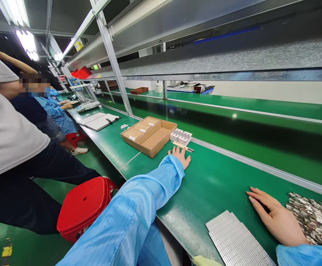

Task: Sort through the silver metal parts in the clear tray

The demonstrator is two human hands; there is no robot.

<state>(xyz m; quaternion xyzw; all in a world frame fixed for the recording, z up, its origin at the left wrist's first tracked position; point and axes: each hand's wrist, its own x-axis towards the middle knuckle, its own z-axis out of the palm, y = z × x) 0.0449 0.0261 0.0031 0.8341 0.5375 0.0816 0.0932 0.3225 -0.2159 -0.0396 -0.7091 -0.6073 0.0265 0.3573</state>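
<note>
My left hand (pixel 180 156) is stretched out across the green table, its fingers spread. The fingertips are at a thin pale strip with a dark end (pixel 189 149), and I cannot tell whether they touch it. Just behind that strip sits a stack of white panels with dark markings (pixel 180 136). My right hand (pixel 278 218) lies low over the table with fingers extended and nothing seen in them. It is between a block of silvery metal bars set in rows (pixel 237 238) and a heap of small metal pieces (pixel 313 218).
An open cardboard box (pixel 152 136) with labelled inner boxes stands left of my left hand. Further along are a clipboard (pixel 99 121) and a scale (pixel 87 106). A red stool (pixel 84 207) and a standing person (pixel 13 129) are at left. A metal post (pixel 115 59) supports shelves overhead.
</note>
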